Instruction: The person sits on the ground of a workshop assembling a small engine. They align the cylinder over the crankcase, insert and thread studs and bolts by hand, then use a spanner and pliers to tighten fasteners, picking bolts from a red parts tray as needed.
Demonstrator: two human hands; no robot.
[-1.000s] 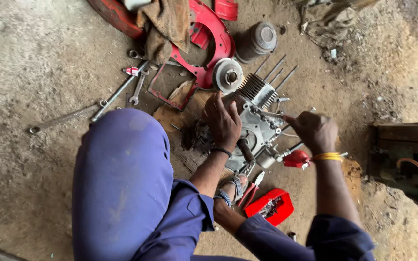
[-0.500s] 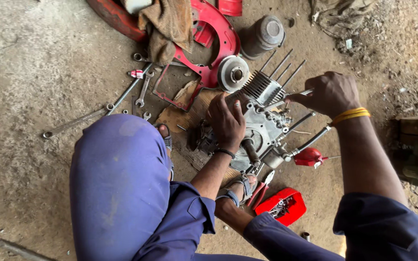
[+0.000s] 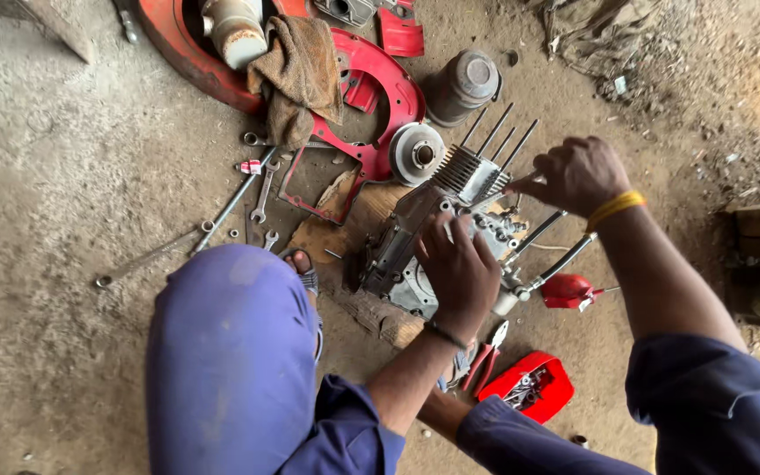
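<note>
A grey metal engine block (image 3: pixel 402 255) lies on a scrap of brown cardboard (image 3: pixel 327 233) on the dirt floor (image 3: pixel 63 158), with a finned aluminium cylinder (image 3: pixel 468 176) and its long steel studs (image 3: pixel 499 132) at the upper end. The left hand (image 3: pixel 459 268) lies palm-down on the block, fingers curled over the casing. The right hand (image 3: pixel 578 171), a yellow band (image 3: pixel 616 207) at its wrist, is drawn together at the fingertips beside the cylinder fins; what it pinches is too small to tell. Two dark rods (image 3: pixel 551 251) stick out from the block under that forearm, near a small red funnel-shaped part (image 3: pixel 569 290). Just beside the cylinder lie a round silver pulley (image 3: pixel 417 154) and a red sheet-metal cover (image 3: pixel 376 97), with a brown rag (image 3: pixel 296 75) draped over it and a dark metal canister (image 3: pixel 464 84) beyond. Spanners (image 3: pixel 261 193) lie scattered left of the cardboard. Red-handled pliers (image 3: pixel 485 361) and a red tray of small parts (image 3: pixel 529 387) sit near the person's blue-trousered knee (image 3: pixel 230 352).
</note>
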